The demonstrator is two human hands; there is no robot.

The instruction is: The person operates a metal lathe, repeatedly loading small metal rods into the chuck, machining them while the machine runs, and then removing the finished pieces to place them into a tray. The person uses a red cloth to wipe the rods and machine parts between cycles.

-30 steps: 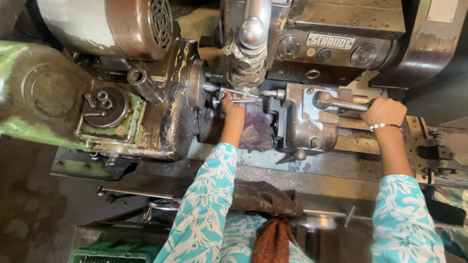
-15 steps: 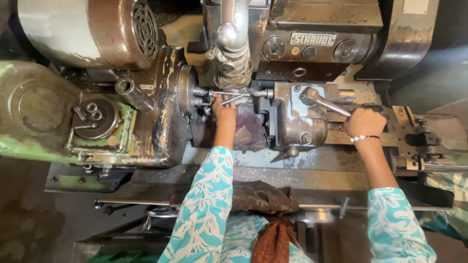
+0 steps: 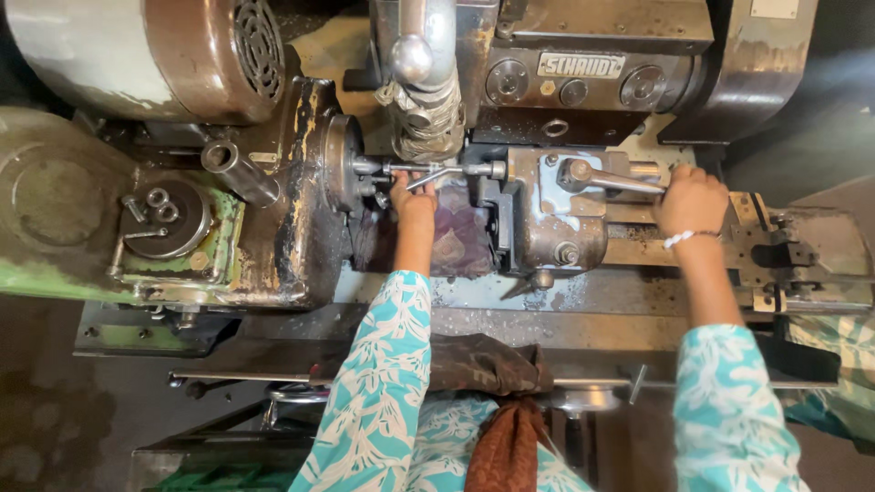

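Since a second ago the right hand [image 3: 693, 199] has slid left along the long grey metal lever [image 3: 609, 179] on the tailstock block [image 3: 551, 219], and the left hand [image 3: 413, 198] has shifted a little toward the round steel chuck face [image 3: 339, 164]; some of that is the head camera moving, mind you. Right now the left hand is up at the thin shiny metal rod [image 3: 436, 170] that sits between the chuck face and the tailstock, fingers curled and pinching at it, though I can't quite see how firmly from here. The right hand is wrapped closed around the end of the lever. Below the rod there's a purple patterned rag [image 3: 460, 241] lying on the wet grey machine bed [image 3: 510, 296], and off to the left a green gear cover with loose nuts on top [image 3: 169, 219]. A brown motor housing with a vented end [image 3: 219, 55] hangs above. Looks to me like the setting-up stage, getting the rod lined up and clamped between centres. I'd guess the next bit needs the rod held steady and straight while the lever gets pulled to lock, keeping fingers out from between the ends.
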